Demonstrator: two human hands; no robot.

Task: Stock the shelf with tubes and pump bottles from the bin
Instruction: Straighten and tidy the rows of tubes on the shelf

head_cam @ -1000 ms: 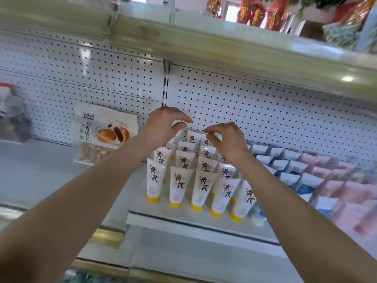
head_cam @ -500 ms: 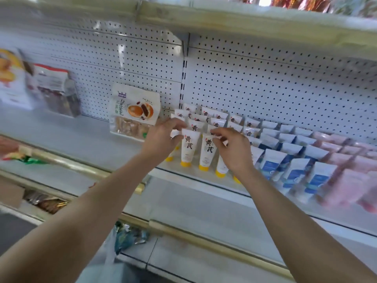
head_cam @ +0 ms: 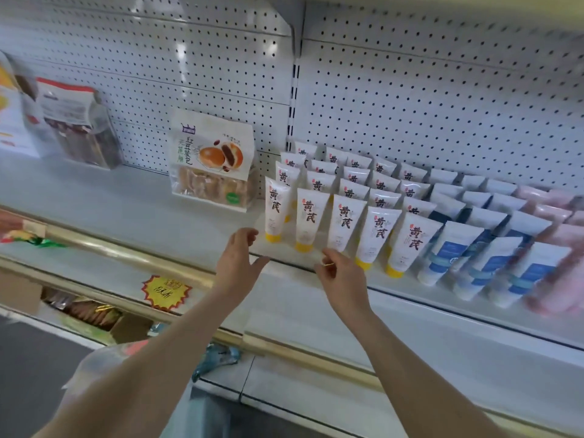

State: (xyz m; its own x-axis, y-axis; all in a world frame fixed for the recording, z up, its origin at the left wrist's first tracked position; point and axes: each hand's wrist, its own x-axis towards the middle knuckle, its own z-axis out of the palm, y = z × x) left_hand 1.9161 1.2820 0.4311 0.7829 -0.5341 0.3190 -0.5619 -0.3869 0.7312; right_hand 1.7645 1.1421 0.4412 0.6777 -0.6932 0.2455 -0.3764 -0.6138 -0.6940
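Note:
Several white tubes with yellow caps (head_cam: 343, 216) stand cap-down in rows on the white shelf (head_cam: 158, 210), leaning back toward the pegboard. To their right stand blue-and-white tubes (head_cam: 486, 257) and, further right, blurred pink tubes (head_cam: 556, 216). My left hand (head_cam: 238, 257) hovers just in front of the shelf edge, below the leftmost yellow-capped tube, fingers loose and holding nothing. My right hand (head_cam: 339, 273) hangs below the front row of tubes with fingers loosely curled, also without anything in it. No bin or pump bottle is visible.
A bag of pastries (head_cam: 213, 159) stands left of the tubes. A clear snack pack (head_cam: 77, 121) sits further left. A gold rail (head_cam: 126, 248) edges the shelf, with a yellow starburst price tag (head_cam: 166, 292) below. Lower shelves hold packaged goods.
Both hands have drawn back from among the yellow-capped tubes to in front of the shelf edge. The view has tilted downward and shifted left, showing more of the lower shelves.

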